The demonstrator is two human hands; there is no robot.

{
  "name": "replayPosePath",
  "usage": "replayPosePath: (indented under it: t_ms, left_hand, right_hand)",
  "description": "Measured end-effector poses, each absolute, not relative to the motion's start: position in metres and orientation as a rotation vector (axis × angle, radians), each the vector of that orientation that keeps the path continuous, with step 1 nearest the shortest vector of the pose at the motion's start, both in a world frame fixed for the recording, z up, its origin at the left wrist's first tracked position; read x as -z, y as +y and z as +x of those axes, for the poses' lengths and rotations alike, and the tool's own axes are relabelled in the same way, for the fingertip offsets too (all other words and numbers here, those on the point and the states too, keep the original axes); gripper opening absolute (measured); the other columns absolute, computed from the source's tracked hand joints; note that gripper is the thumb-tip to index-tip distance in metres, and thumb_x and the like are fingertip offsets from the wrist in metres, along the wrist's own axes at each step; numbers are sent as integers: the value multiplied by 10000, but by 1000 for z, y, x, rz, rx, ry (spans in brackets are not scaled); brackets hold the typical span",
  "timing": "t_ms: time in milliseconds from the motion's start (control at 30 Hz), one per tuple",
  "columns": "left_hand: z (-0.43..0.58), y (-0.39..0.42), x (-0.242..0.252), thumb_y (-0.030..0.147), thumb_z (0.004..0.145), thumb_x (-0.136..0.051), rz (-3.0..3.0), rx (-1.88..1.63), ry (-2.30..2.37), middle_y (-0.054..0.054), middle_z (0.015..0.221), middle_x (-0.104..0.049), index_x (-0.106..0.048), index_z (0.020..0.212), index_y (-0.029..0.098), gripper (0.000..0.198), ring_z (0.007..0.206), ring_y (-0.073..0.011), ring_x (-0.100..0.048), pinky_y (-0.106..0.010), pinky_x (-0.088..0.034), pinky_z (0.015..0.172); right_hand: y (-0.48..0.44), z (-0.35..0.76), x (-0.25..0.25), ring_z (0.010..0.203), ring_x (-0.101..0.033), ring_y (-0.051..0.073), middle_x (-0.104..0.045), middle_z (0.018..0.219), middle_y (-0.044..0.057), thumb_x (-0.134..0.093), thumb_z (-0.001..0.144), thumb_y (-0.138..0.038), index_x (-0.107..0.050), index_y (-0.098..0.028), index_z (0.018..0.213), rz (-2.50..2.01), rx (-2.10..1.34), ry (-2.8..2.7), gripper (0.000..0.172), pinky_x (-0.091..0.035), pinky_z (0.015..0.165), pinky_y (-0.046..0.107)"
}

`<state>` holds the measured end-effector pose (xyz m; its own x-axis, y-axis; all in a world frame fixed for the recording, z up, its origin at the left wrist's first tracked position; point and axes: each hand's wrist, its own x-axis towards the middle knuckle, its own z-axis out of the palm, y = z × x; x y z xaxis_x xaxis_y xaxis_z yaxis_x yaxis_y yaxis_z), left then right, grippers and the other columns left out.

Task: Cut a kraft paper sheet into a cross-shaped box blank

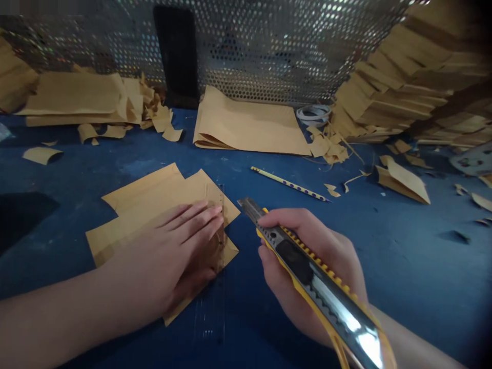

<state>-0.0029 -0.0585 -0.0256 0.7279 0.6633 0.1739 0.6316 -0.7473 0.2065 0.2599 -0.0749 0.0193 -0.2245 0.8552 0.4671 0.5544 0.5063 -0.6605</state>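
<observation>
Brown folded paper [142,195] with a stepped outline lies on the blue tabletop at centre left. Across its right part runs a clear ruler [220,307], nearly upright in the view. My left hand [172,251] lies over both, its fingers stretched out and pressing on the ruler and the paper. In my right hand [326,251] is a yellow and silver box cutter [307,271], its blade tip just right of the paper's corner and apart from it. The thumb and fingers wrap round the cutter's body.
Behind lie a folded brown sheet [253,125], a dark phone [177,56] leaning on perforated metal [261,46], and a tape roll [314,114]. A dotted pencil [288,183] lies at mid-table. Stacked brown paper [400,82] rises at right; more paper [77,95] and scraps are at left.
</observation>
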Motion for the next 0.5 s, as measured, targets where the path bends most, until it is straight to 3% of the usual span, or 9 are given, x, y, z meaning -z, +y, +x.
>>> replayPosePath:
  t_ms: [67,133,233,367,500]
  left_hand:
    - [-4,-59,25,613,1132,-474,2833,-301,1048,-35,1832,-353,-333,1743,186,758,1706,-221,-311,-324,-53,1426]
    - [-5,-59,23,681,1096,-508,2853,-254,1044,-26,1857,-282,-281,1767,184,865,1723,-217,-265,-301,-2,1416]
    - [-4,-59,20,679,1083,-522,2885,-214,1039,-25,1869,-238,-271,1768,166,891,1736,-210,-218,-321,12,1416]
    - [-2,-58,18,643,1086,-508,2923,-202,1027,-47,1866,-249,-311,1750,147,851,1734,-219,-219,-359,-31,1417]
    - [-1,-57,16,648,1074,-535,2929,-174,1006,-70,1863,-251,-277,1762,130,899,1733,-240,-232,-369,-42,1410]
  right_hand:
    - [-77,262,-20,672,-670,82,-720,865,-37,-663,854,-114,-628,-238,1110,-1148,-430,-1932,287,-570,675,209]
    - [-79,263,-20,717,-692,105,-735,899,-30,-671,836,-125,-616,-249,1127,-1146,-428,-1969,321,-594,718,244]
    - [-80,262,-19,618,-649,92,-727,867,-50,-695,816,-157,-618,-258,1100,-1171,-502,-1997,311,-578,633,253]
    - [-78,260,-19,417,-462,33,-734,821,-66,-701,831,-159,-626,-259,1026,-1165,-606,-1920,231,-416,406,226]
    - [-76,259,-22,435,-517,31,-708,778,-65,-685,841,-149,-637,-248,982,-1178,-601,-1926,179,-458,426,200]
